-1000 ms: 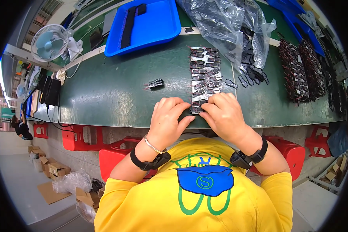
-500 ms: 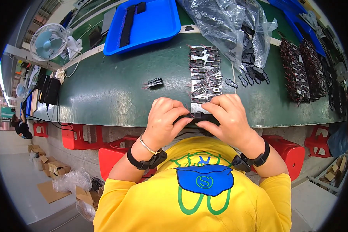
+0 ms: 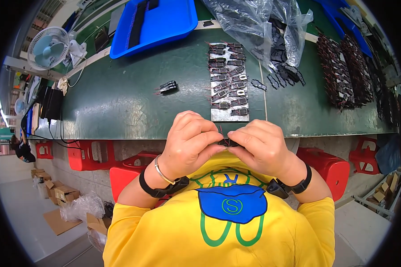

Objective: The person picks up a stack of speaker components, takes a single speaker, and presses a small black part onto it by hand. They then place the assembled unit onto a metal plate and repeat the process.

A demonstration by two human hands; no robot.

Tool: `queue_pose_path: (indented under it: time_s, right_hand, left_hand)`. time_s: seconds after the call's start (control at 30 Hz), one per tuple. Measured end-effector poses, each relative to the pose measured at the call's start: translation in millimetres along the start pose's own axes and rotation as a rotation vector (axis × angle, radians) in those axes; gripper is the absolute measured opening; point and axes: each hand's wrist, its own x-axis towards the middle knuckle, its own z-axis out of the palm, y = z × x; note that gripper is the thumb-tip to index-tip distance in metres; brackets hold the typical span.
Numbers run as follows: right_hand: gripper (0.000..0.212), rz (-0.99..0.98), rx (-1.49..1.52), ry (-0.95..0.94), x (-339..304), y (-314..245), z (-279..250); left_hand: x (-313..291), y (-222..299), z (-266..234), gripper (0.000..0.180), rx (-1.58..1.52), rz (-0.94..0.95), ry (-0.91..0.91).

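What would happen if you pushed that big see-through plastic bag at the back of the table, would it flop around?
Probably yes. The clear plastic bag is crumpled and creased, so it likely bends and slumps rather than sliding stiffly. It looks thin, so probably light itself, though the small dark parts inside may weigh it down and spill out.

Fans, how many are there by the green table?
2. One white fan stands at the table's far left corner. A smaller one sits farther left, near the picture's edge. More may be hidden beyond view.

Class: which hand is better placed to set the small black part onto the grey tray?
Probably the right hand: both hands pinch the part, but the tray lies slightly nearer the right; left hand.
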Motion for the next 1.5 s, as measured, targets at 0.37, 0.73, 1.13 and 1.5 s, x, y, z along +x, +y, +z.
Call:
queue_pose_path:
  time_s: [0.37, 0.73, 1.13, 1.5]
  right_hand:
    - [0.034, 0.080, 0.071, 0.017, -13, -4, -1]
    - [0.030, 0.127, 0.065, 0.041, -18, -5, -3]
    - [0.032, 0.129, 0.078, 0.055, -19, -5, -2]
    - [0.032, 0.048, 0.042, 0.097, -20, -4, -2]
  left_hand:
    - [0, 12, 9, 0.022, -0.458, -0.439, -0.092]
    - [7, 20, 16, 0.016, -0.272, -0.363, -0.039]
    - [3, 14, 21, 0.014, -0.273, -0.174, -0.049]
    - [-5, 8, 29, 0.015, -0.177, -0.008, 0.077]
